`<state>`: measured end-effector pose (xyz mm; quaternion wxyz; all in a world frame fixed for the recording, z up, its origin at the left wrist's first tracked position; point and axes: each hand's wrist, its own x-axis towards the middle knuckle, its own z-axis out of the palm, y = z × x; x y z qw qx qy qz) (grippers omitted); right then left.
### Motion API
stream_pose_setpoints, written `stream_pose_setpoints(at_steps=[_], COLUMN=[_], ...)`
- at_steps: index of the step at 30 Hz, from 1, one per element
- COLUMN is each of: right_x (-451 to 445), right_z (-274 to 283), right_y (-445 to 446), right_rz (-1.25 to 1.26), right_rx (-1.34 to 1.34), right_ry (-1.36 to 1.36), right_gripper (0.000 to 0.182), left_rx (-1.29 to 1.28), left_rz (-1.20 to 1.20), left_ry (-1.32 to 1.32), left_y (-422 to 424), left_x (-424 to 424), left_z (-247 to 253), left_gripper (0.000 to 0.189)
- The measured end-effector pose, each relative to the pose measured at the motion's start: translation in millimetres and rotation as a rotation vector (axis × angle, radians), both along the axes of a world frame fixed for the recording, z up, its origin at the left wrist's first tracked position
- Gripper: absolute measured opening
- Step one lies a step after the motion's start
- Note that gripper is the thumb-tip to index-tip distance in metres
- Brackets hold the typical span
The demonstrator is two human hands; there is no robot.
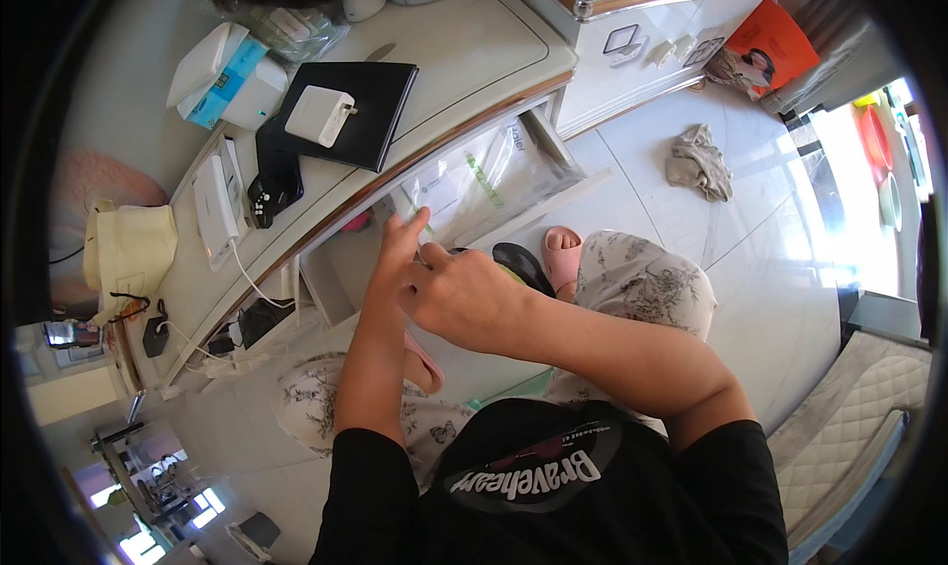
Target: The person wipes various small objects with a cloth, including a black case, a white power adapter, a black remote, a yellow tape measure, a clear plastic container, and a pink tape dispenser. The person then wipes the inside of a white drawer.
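My left hand (404, 240) is raised over the open drawer (341, 269) of a white cabinet, its thumb and a finger pointing up. Just to its right, my right hand (452, 291) is curled with its knuckles up, close against the left wrist or palm. Whether the right hand touches the left or pinches something small is hidden. Clear plastic bags with printed papers (474, 187) fill the drawer beyond the hands. On the cabinet top, a white plug-in charger (321, 115) lies on a black folder (392, 113).
A tissue pack (226, 83), a white power bank or router (216, 209) with a cable and a yellow cloth bag (133, 250) stand on the cabinet top. A crumpled cloth (698, 163) lies on the tiled floor. A quilted chair (852, 424) is at lower right; an orange bag (774, 46) stands beyond.
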<state>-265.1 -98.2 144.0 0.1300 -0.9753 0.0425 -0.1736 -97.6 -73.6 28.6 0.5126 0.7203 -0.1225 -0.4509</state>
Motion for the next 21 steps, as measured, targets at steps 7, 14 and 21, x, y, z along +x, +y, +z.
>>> stream_pose_setpoints(at_steps=[7,14,21], right_x=[-4.5,-13.6,-48.9], right_z=[8.9,23.6,41.8], right_y=[-7.3,-26.1,-75.3], right_rz=[-0.032,-0.148,-0.390], right_rx=[-0.075,0.015,0.263], right_ry=[0.070,-0.058,-0.304], right_gripper=[0.019,0.023,0.014], left_rx=[0.062,-0.164,0.079], left_rz=[-0.010,-0.067,0.223], left_ry=[-0.248,0.374,0.372], left_y=[-0.6,11.9,39.8], left_x=[-7.0,37.1,-1.3], left_z=[13.9,0.5,42.5], left_gripper=[0.036,0.022,0.022])
